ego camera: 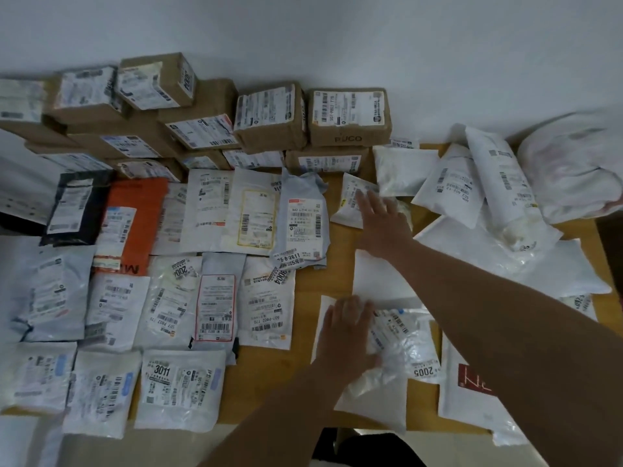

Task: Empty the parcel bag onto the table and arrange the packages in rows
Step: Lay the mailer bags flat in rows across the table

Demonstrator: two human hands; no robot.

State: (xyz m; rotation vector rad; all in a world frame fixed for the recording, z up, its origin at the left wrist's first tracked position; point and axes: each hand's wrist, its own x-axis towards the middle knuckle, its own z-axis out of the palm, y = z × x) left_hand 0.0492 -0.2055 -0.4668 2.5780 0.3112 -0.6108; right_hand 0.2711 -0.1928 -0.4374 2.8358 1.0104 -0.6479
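Observation:
Flat mailers lie in rows over the left half of the wooden table (340,246), with brown cardboard boxes (269,117) stacked behind them along the wall. My left hand (349,326) presses flat on a white crinkled mailer (401,338) near the front edge. My right hand (382,219) reaches forward with straight fingers and rests on a small white mailer (350,195) beside a grey-blue mailer (303,219). A plain white mailer (377,281) lies between my two hands.
A loose heap of white mailers (488,197) covers the right side. A big white bag (573,170) sits at the far right by the wall. A white mailer with a red logo (472,385) hangs at the front right. An orange mailer (131,217) lies on the left.

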